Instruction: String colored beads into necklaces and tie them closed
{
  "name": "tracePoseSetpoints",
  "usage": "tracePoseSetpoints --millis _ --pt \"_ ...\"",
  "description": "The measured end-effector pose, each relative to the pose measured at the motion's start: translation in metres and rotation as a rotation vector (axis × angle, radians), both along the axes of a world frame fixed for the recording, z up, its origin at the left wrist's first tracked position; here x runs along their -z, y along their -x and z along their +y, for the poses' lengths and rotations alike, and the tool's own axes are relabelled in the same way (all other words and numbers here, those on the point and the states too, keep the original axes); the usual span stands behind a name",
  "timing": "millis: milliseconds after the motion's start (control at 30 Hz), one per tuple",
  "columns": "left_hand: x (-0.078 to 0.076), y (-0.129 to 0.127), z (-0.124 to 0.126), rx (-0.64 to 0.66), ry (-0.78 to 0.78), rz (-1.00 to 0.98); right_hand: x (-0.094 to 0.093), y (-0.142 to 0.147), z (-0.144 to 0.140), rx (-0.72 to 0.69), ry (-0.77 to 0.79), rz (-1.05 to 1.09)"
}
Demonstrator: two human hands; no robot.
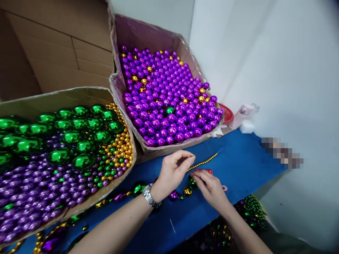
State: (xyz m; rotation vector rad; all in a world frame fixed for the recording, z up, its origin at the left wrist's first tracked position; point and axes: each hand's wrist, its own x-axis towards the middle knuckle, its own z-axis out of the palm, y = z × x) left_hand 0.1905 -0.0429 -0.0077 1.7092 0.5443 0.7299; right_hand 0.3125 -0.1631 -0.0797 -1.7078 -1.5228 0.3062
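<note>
My left hand (173, 173), with a metal watch (150, 196) at the wrist, is closed in a pinch above the blue table. What looks like a fine thread runs down from its fingertips. Just below and to the right, my right hand (210, 187) pinches the end of a bead strand beside a shiny green bead (191, 181). Gold (187, 191) and purple beads (173, 195) of that strand lie under my hands, and a large green bead (138, 188) sits further left. A short string of small gold beads (203, 162) lies behind my fingertips, a thin tip poking out of its far end.
A cardboard box of purple beads (169, 128) stands behind; another with green, purple and gold beads (79, 144) is at left. On the blue table (243, 158) are a small red item (208, 171) and a pink handle loop (224, 188). More beads (251, 211) lie below the edge.
</note>
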Motion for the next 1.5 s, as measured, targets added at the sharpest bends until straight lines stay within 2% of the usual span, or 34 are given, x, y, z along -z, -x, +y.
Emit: tracePoseSetpoints --millis 67,133,200,267,367,433,500,600,767,967,1067,1200,1333,1400,1500 --pt "0.003 0.0 0.001 -0.021 0.069 -0.024 0.004 -0.001 -0.002 0.005 -0.009 0.017" --pt "0.012 0.002 -0.002 -0.042 0.107 -0.032 0.009 -0.004 -0.004 0.023 -0.017 0.034" --pt "0.028 0.006 -0.008 -0.035 0.055 0.034 0.012 -0.007 -0.005 0.056 -0.024 0.055" --pt "0.047 0.01 -0.017 0.059 -0.12 0.204 0.015 -0.01 -0.006 0.104 -0.031 0.084" --pt "0.074 0.013 -0.033 0.231 -0.465 0.547 0.015 -0.012 -0.005 0.16 -0.048 0.131" --pt "0.087 0.012 -0.041 0.266 -0.633 0.736 0.013 -0.013 -0.005 0.172 -0.055 0.168" --pt "0.092 0.012 -0.043 0.275 -0.713 0.831 0.011 -0.017 -0.007 0.184 -0.055 0.219" --pt "0.088 0.019 -0.04 0.311 -0.742 0.838 0.011 -0.029 -0.01 0.253 -0.052 0.343" --pt "0.073 0.052 -0.025 0.328 -0.839 0.869 0.023 -0.058 -0.011 0.407 -0.114 0.638" --pt "0.065 0.077 -0.017 0.325 -0.882 0.912 0.042 -0.064 -0.003 0.476 -0.172 0.922" --pt "0.066 0.079 -0.017 0.332 -0.873 0.902 0.048 -0.072 -0.002 0.526 -0.224 0.995" --pt "0.076 0.08 -0.015 0.287 -0.888 0.933 0.047 -0.09 -0.008 0.601 -0.337 1.027" --pt "0.081 0.08 -0.011 0.273 -0.92 0.946 0.039 -0.086 -0.01 0.556 -0.331 1.026" --pt "0.071 0.078 -0.01 0.282 -0.891 0.894 0.034 -0.073 -0.01 0.508 -0.295 1.01" --pt "0.037 0.072 -0.004 0.257 -0.782 0.676 0.026 -0.051 -0.008 0.441 -0.228 0.959"
